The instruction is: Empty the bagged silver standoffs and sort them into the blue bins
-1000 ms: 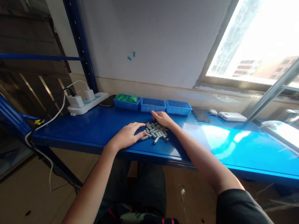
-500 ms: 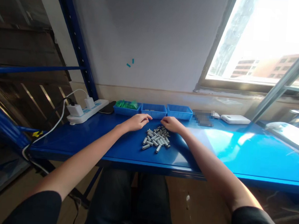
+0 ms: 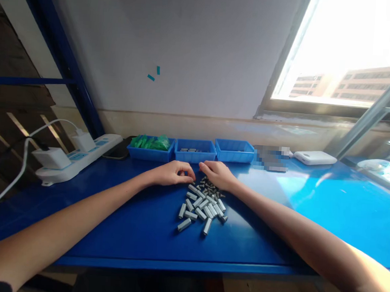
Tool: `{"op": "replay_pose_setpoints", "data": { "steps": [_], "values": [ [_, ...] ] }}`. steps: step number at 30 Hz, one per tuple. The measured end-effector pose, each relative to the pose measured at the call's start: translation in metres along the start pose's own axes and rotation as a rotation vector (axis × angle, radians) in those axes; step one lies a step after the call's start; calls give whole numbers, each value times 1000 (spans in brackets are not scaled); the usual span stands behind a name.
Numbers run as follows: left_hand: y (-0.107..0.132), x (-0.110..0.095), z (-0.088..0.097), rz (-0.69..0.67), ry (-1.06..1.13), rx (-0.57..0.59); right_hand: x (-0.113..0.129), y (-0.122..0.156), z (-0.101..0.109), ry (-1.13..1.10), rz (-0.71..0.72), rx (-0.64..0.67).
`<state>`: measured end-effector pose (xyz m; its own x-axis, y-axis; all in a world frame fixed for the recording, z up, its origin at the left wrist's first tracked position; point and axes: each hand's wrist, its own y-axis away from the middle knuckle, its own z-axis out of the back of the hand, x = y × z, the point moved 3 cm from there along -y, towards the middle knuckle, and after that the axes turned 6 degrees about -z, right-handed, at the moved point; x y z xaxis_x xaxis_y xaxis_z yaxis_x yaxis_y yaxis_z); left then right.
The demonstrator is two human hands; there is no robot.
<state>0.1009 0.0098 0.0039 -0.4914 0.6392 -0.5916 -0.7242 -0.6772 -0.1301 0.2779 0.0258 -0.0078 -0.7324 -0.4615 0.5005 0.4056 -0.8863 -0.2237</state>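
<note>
A heap of silver hexagonal standoffs lies loose on the blue table, with small dark screws bunched at its far side. My left hand is at the heap's far left edge, fingers curled and thumb close to the forefinger; whatever lies between the tips is too small to name. Over the far side of the screws rests my right hand, fingers bent inward, with the tips mostly hidden beneath it.
Three blue bins stand by the wall: a left bin with green packets, a middle bin with several metal pieces, and a right bin. A power strip with chargers is left, and a white box-shaped device right.
My view has come closer to the table, so the heap looks larger. The left hand has lowered to the heap's edge, its fingers more curled. The right hand stays by the screws.
</note>
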Motion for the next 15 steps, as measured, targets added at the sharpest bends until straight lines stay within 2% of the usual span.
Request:
{"op": "replay_pose_setpoints", "data": {
  "steps": [5, 10, 12, 15],
  "values": [
    [-5, 4, -6, -6, -129, -151, 3, 2, 2, -114, 87, -34],
    [-14, 4, -8, -123, -269, -120, 7, 2, 1, -160, 96, -32],
    [-20, 6, -7, -156, -246, -116, 7, 1, 1, -174, 85, -45],
    [-23, 11, -3, -112, -88, -166, 6, 2, 2, -191, 85, -94]
  ]
}}
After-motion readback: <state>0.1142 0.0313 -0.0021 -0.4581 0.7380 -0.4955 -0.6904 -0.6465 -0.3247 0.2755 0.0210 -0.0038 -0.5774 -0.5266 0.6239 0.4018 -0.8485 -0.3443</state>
